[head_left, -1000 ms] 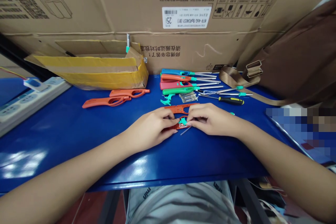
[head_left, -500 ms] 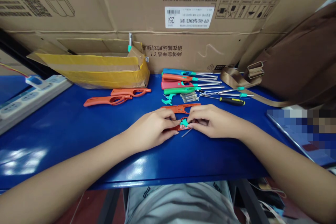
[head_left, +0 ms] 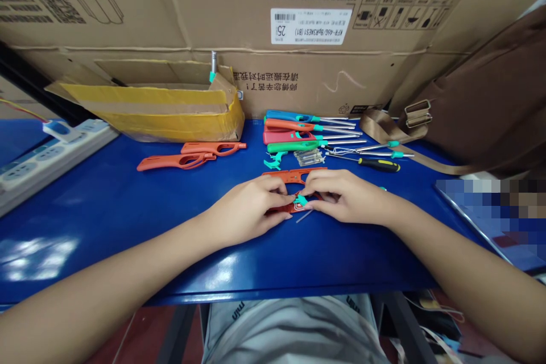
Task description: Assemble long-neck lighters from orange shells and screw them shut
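My left hand is closed on an orange lighter shell half that lies open side up, mostly hidden under my fingers. A teal trigger piece sits in this shell, with a white wire looped beside it. From the other side my right hand pinches at the trigger with thumb and fingertips. Just beyond both hands lies another orange shell half. A thin clear tube sticks out toward me below the fingers.
Finished-looking lighters lie stacked behind, near teal triggers, small clear parts, metal rods and a screwdriver. Orange shells and a taped carton are left, beside a power strip. A brown bag stands right.
The view has shifted slightly. Both hands stay at the same shell, with only small finger movement around the teal trigger.
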The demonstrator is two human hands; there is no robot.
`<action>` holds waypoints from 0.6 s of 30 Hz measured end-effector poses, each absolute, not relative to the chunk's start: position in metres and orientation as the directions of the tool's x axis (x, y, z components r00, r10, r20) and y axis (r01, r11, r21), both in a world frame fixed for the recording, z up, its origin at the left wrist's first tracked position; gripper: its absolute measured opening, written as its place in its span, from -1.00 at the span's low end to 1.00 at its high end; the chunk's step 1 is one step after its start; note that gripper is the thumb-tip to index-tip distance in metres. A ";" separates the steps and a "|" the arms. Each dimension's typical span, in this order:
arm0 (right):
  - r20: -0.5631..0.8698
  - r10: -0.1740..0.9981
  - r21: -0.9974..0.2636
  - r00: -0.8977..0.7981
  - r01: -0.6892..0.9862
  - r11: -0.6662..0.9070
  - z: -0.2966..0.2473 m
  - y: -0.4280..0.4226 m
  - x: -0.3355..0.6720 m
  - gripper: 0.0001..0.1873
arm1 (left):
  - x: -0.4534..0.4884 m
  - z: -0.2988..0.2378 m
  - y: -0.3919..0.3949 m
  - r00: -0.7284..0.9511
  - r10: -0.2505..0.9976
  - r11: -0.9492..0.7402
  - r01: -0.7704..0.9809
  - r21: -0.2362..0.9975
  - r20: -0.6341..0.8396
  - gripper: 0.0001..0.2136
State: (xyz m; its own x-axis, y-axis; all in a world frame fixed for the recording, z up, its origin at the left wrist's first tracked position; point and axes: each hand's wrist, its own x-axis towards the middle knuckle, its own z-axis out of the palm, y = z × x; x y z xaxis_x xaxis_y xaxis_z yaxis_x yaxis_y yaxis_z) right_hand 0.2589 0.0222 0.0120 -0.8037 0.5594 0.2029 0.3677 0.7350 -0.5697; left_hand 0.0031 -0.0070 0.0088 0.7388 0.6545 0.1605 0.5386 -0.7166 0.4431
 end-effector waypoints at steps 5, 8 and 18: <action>0.144 0.596 -0.585 -0.790 0.418 0.695 0.012 0.020 0.258 -0.88 | 0.004 0.011 -0.008 0.739 0.656 -0.711 0.534 0.458 0.157 -0.81; 0.112 0.617 -0.571 -0.779 0.458 0.682 0.013 0.019 0.258 -0.86 | 0.005 0.013 -0.007 0.728 0.669 -0.694 0.538 0.477 0.151 -0.81; 0.167 0.566 -0.564 -0.807 0.393 0.727 0.010 0.022 0.259 -0.89 | 0.005 0.011 -0.005 0.712 0.683 -0.670 0.520 0.529 0.164 -0.83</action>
State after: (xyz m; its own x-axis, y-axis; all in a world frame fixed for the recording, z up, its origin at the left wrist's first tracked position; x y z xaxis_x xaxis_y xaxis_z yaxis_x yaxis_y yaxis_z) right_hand 0.2590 0.0225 0.0097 -0.8072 0.5662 0.1669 0.3931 0.7265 -0.5636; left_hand 0.0048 -0.0052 0.0108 0.7122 0.6825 0.1641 0.5205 -0.6703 0.5290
